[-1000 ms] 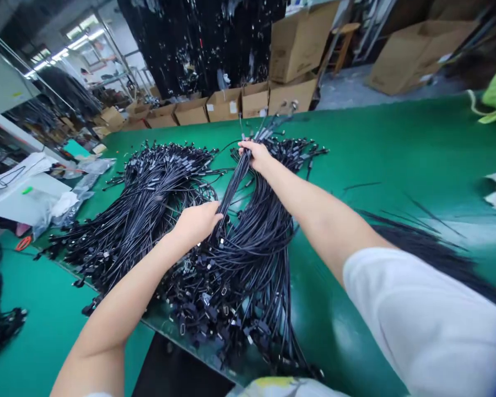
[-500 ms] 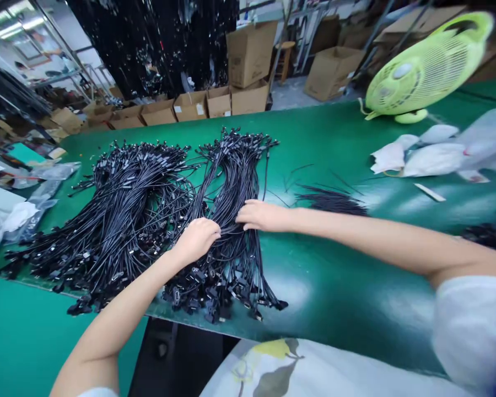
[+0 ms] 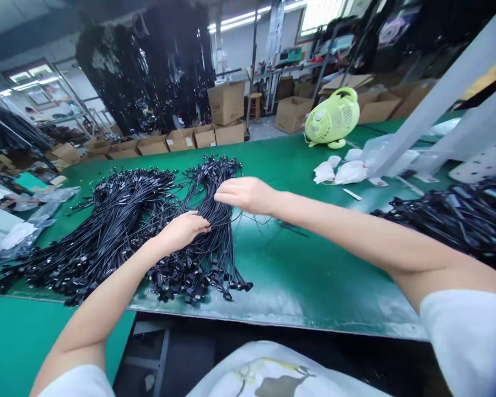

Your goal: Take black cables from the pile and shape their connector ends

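A bundle of black cables (image 3: 219, 175) lies lengthwise on the green table, small plugs at its far end and bulkier black connectors at the near end. My left hand (image 3: 184, 230) rests against the bundle's left side at mid-length, fingers stretched toward the right and thumb a little apart. Over the right side of the same bundle is my right hand (image 3: 248, 194), back up, its fingers extended to the left; their undersides are hidden. To the left spreads a wider heap of similar cables (image 3: 119, 215). Some thin black strands (image 3: 291, 227) show beside my right forearm.
Another dark cable pile (image 3: 458, 220) lies at the right, near a pale slanted post (image 3: 438, 94). Behind are a green fan (image 3: 333, 118) and white plastic bags (image 3: 351, 172). Plastic bags (image 3: 19, 234) lie at the left. Cardboard boxes (image 3: 179, 139) line the far edge.
My view has tilted up and swung right, bringing the post and right-hand cable pile into sight. My right hand has shifted toward the bundle's far end; my left hand's fingers have straightened somewhat.
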`<state>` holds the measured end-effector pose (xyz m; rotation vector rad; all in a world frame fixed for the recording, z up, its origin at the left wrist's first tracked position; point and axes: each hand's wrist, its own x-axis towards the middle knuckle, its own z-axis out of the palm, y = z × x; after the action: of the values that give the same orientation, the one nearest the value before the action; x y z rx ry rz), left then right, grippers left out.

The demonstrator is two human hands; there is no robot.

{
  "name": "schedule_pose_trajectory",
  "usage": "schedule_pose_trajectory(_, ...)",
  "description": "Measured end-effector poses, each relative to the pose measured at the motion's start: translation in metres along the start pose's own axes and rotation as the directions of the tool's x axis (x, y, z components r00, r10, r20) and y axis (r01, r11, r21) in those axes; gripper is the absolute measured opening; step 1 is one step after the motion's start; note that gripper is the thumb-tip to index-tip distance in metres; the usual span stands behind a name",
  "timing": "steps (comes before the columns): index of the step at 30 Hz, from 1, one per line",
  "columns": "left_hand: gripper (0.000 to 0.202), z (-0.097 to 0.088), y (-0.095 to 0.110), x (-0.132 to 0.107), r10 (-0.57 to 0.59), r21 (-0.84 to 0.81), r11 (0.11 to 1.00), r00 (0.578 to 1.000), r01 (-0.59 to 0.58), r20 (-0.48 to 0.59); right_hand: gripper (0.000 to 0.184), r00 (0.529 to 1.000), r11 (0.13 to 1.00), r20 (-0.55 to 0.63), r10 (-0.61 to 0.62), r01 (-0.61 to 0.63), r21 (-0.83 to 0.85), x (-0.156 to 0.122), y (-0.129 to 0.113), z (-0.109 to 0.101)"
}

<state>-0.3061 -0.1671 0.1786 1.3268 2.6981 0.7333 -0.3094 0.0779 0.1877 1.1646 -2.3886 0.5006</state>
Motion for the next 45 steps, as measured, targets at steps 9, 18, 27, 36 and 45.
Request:
schedule_pose_trajectory(9, 0.017, -0.052, 0.095, -0.097, -0.408, -0.837, 0.521, 0.814, -0.165, -0.414, 0.012, 0.886, 0.872, -0.066, 0.459, -0.435, 0.223, -0.027, 0.085, 0.016)
schedule_pose_trajectory(18, 0.026, 0.018, 0.1, -0.103, -0.757, -0.985, 0.17, 0.644, 0.034, -0.108, 0.01, 0.869, 0.909, -0.374, 0.323, -0.176, 0.378, -0.084, 0.068, -0.034)
schedule_pose_trajectory(27, 0.027, 0.087, 0.158, -0.067, -0.547, -0.774, 0.605, 0.805, 0.189, -0.231, 0.022, 0.95, 0.98, 0.31, 0.045, -0.102, 0.169, -0.152, -0.09, -0.035)
schedule_pose_trajectory(36, 0.043, 0.097, 0.178, -0.089, -0.22, -0.934, 0.152, 0.933, 0.322, 0.285, 0.029, 0.921, 0.936, 0.344, 0.183, -0.27, 0.225, -0.154, -0.06, -0.071)
schedule_pose_trajectory(45, 0.036, 0.068, 0.134, -0.102, -0.609, -0.994, 0.044, 0.786, -0.102, -0.108, 0.026, 0.837, 0.801, 0.026, 0.546, -0.531, 0.276, -0.243, -0.071, -0.013)
